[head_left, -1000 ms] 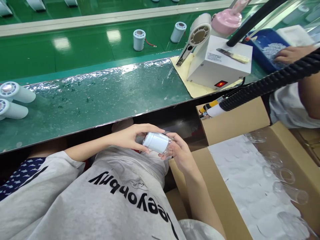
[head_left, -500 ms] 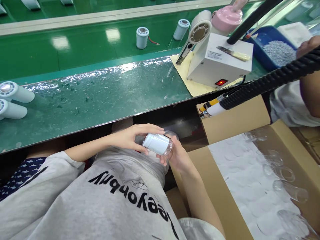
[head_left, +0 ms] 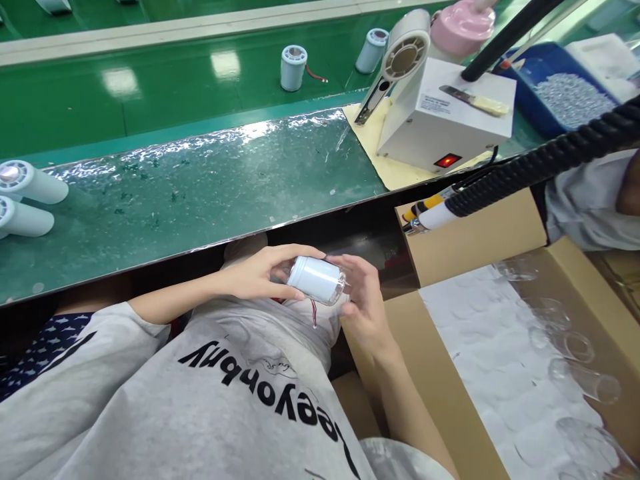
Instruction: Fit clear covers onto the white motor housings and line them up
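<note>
My left hand (head_left: pixel 263 272) is wrapped round a light-blue cylindrical housing (head_left: pixel 314 279), thumb below and fingers above. The housing lies tilted over my lap. Around its right end is a clear plastic sleeve (head_left: pixel 341 287). Thin red and dark wires (head_left: pixel 314 313) hang beneath it. My right hand (head_left: pixel 366 303) is at that clear end, slightly blurred, with thumb and fingers spread apart around it. Whether a fingertip touches the sleeve is hard to tell.
Ahead runs a green bench (head_left: pixel 200 180) with similar housings (head_left: pixel 293 69) on the belt beyond. A white box device (head_left: pixel 450 117) with a lit red switch stands there. A hose-mounted screwdriver (head_left: pixel 433 217) hangs at right. Below it, an open carton (head_left: pixel 430 360) holds clear sleeves (head_left: pixel 585 380).
My right hand has loosened from the clear end and moved slightly right, its fingers spreading. The wires now show below the housing. The co-worker's hand at far right has left view.
</note>
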`<state>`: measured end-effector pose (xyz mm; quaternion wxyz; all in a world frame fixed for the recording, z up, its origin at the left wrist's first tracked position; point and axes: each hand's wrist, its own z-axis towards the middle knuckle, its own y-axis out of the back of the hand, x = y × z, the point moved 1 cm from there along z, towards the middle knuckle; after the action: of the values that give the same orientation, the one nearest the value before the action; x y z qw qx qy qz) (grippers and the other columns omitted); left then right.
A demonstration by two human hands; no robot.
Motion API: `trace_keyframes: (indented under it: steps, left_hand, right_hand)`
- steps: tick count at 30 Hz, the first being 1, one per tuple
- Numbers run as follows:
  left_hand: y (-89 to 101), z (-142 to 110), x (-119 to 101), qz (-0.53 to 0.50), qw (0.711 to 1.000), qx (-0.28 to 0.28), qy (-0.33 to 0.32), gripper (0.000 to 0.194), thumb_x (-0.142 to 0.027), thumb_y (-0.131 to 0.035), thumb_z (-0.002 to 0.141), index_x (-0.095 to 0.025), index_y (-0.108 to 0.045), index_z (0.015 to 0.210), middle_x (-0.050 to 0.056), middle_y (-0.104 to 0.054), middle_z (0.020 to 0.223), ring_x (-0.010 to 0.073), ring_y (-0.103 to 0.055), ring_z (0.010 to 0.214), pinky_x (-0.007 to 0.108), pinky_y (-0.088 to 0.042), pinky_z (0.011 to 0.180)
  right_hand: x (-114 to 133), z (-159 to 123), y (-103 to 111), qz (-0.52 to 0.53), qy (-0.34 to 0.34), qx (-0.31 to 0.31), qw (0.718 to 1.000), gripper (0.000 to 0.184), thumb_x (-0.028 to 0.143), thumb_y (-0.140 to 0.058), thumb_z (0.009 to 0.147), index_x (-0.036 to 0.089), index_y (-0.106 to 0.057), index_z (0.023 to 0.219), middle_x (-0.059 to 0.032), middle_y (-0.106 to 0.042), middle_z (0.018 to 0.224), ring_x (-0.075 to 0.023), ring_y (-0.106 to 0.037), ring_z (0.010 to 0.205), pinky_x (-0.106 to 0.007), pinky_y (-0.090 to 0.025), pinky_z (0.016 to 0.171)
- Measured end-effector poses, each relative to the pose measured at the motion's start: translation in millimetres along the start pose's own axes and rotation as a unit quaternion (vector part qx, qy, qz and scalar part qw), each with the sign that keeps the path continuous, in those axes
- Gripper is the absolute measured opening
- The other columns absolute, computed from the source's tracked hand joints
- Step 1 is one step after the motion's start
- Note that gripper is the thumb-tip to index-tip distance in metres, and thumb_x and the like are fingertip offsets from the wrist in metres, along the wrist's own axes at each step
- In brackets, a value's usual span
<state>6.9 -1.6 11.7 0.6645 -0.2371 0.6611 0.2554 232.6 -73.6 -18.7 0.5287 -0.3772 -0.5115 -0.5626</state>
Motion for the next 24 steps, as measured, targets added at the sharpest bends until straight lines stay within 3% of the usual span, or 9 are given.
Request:
trace_keyframes:
  steps: [3, 5, 7, 10, 13, 16, 20, 24]
  left_hand:
    - [-1.1, -0.2, 0.2, -0.020, 0.999, 0.004, 0.025, 0.066, -0.032, -0.082, 0.081, -0.024, -0.059, 0.142, 0.012, -0.066, 0.132, 0.0211, -0.072, 0.102, 0.027, -0.061, 0.077]
    - [-0.4, -0.2, 0.9, -0.008, 0.999, 0.012, 0.043, 0.070, -0.036, -0.082, 0.081, -0.023, -0.057, 0.145, 0.013, -0.067, 0.130, 0.0210, -0.072, 0.098, 0.027, -0.061, 0.075]
    - [1.6, 0.2, 0.9, 0.018, 0.998, 0.021, 0.049, 0.075, -0.039, -0.083, 0.080, -0.024, -0.056, 0.147, 0.014, -0.068, 0.133, 0.0230, -0.072, 0.102, 0.029, -0.061, 0.077]
    - [4.7, 1.3, -0.8, 0.034, 0.998, 0.046, 0.018, 0.078, -0.035, -0.086, 0.078, -0.028, -0.055, 0.149, 0.012, -0.061, 0.147, 0.0289, -0.064, 0.127, 0.035, -0.059, 0.096]
    - [5.9, 1.6, -1.2, -0.004, 0.997, 0.082, 0.005, 0.077, -0.026, -0.083, 0.081, -0.032, -0.053, 0.151, 0.010, -0.052, 0.158, 0.0290, -0.054, 0.142, 0.037, -0.054, 0.108]
    - [6.6, 0.0, 1.8, -0.058, 0.993, 0.093, 0.037, 0.079, -0.021, -0.080, 0.083, -0.033, -0.048, 0.154, 0.010, -0.050, 0.160, 0.0268, -0.060, 0.136, 0.037, -0.054, 0.108]
    - [5.8, -3.1, 12.8, -0.108, 0.985, 0.098, 0.089, 0.086, -0.020, -0.083, 0.080, -0.032, -0.044, 0.157, 0.011, -0.063, 0.147, 0.0250, -0.070, 0.120, 0.036, -0.057, 0.101]
    - [-2.7, -4.9, 26.6, -0.134, 0.980, 0.088, 0.120, 0.089, -0.022, -0.084, 0.078, -0.028, -0.044, 0.157, 0.012, -0.069, 0.137, 0.0216, -0.073, 0.107, 0.032, -0.058, 0.092]
  right_hand:
    - [4.1, -0.5, 2.4, -0.127, 0.173, 0.033, 0.976, 0.067, 0.040, -0.074, 0.093, 0.037, -0.041, 0.151, -0.0121, -0.050, 0.156, -0.0313, -0.058, 0.136, -0.052, -0.058, 0.105]
    - [5.5, -0.6, 3.6, -0.183, 0.211, 0.053, 0.959, 0.058, 0.021, -0.071, 0.094, 0.038, -0.050, 0.146, -0.0091, -0.057, 0.151, -0.0300, -0.059, 0.136, -0.053, -0.055, 0.109]
    - [5.4, -1.1, 4.2, -0.165, 0.169, 0.062, 0.970, 0.050, 0.024, -0.071, 0.094, 0.034, -0.058, 0.141, -0.0097, -0.061, 0.147, -0.0307, -0.062, 0.133, -0.052, -0.057, 0.108]
    - [3.1, -2.8, 2.7, -0.031, 0.026, 0.056, 0.998, 0.056, 0.049, -0.077, 0.089, 0.029, -0.062, 0.139, -0.0122, -0.067, 0.139, -0.0320, -0.067, 0.126, -0.046, -0.062, 0.099]
    - [2.2, -5.0, -0.5, 0.089, -0.077, 0.045, 0.992, 0.056, 0.058, -0.077, 0.086, 0.031, -0.066, 0.134, -0.0089, -0.072, 0.130, -0.0275, -0.072, 0.115, -0.038, -0.064, 0.091]
    - [4.8, -7.3, -1.1, 0.129, -0.114, 0.045, 0.984, 0.052, 0.053, -0.082, 0.083, 0.034, -0.071, 0.129, -0.0059, -0.074, 0.127, -0.0256, -0.073, 0.111, -0.038, -0.064, 0.092]
    - [6.8, -9.3, 0.0, 0.122, -0.158, 0.048, 0.979, 0.053, 0.046, -0.090, 0.075, 0.033, -0.075, 0.125, -0.0050, -0.076, 0.121, -0.0269, -0.074, 0.106, -0.040, -0.064, 0.090]
    - [6.1, -10.2, -11.1, 0.108, -0.207, 0.042, 0.971, 0.062, 0.056, -0.087, 0.075, 0.028, -0.073, 0.129, -0.0079, -0.077, 0.120, -0.0266, -0.075, 0.098, -0.038, -0.064, 0.086]
